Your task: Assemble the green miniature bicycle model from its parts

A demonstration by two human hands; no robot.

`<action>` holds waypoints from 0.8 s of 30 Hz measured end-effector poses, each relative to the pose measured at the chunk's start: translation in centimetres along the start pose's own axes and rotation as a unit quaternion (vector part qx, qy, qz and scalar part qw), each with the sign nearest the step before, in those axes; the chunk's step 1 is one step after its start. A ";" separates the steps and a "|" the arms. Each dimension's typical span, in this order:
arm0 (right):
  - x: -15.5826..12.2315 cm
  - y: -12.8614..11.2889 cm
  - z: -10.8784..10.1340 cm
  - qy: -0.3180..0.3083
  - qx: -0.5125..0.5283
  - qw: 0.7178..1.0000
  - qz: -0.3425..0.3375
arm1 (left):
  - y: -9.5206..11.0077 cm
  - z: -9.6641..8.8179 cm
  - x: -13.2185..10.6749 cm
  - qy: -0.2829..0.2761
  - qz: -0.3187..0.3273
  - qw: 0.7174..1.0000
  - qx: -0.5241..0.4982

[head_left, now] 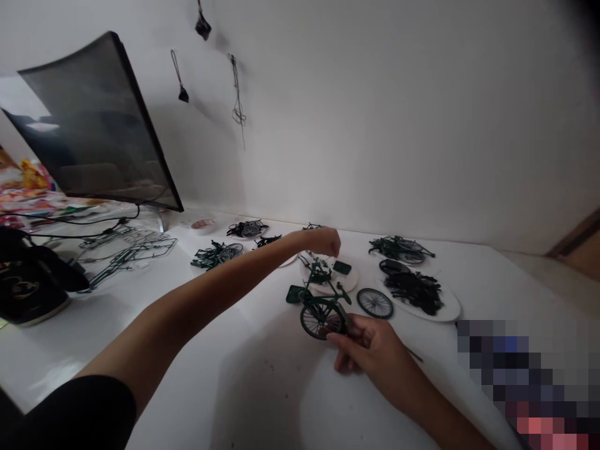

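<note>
A dark green model bicycle stands on the white table with one wheel fitted. My right hand grips it at its near end, fingers closed round the frame. My left hand reaches across to a white plate of small green parts; its fingers are curled together over the plate, and what they hold is hidden. A loose spoked wheel lies just right of the bicycle.
A second plate with a heap of dark parts sits at the right. More part piles and empty part frames lie farther back. A curved monitor stands at the left, a black cap below it.
</note>
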State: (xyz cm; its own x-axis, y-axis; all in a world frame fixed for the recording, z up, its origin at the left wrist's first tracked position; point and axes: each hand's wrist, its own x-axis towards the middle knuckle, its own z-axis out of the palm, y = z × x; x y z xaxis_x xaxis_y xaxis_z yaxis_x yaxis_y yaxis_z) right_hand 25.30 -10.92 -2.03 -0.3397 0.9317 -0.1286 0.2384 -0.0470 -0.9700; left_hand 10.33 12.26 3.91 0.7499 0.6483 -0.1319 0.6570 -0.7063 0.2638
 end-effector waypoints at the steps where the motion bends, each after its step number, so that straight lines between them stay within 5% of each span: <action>1: 0.0 -0.1 0.0 -0.002 0.001 1.000 -0.002 | -0.4 -0.2 -0.3 0.000 -0.004 1.000 -0.017; 17: 0.1 0.0 0.0 -0.004 0.011 1.000 -0.006 | -0.3 -1.5 -4.8 0.079 -0.047 0.989 -0.112; 24: -0.1 -0.1 0.2 0.034 0.006 0.999 -0.008 | 1.2 -2.7 -13.2 0.204 -0.026 0.972 -0.110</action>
State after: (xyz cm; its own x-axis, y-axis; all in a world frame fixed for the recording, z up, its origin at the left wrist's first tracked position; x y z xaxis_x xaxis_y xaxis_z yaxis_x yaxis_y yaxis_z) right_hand 25.13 -11.07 -1.97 -0.2798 0.9550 -0.0988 0.2226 -0.0356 -0.9743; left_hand 0.99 3.64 8.52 0.5940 0.7716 0.2275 0.6263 -0.6211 0.4712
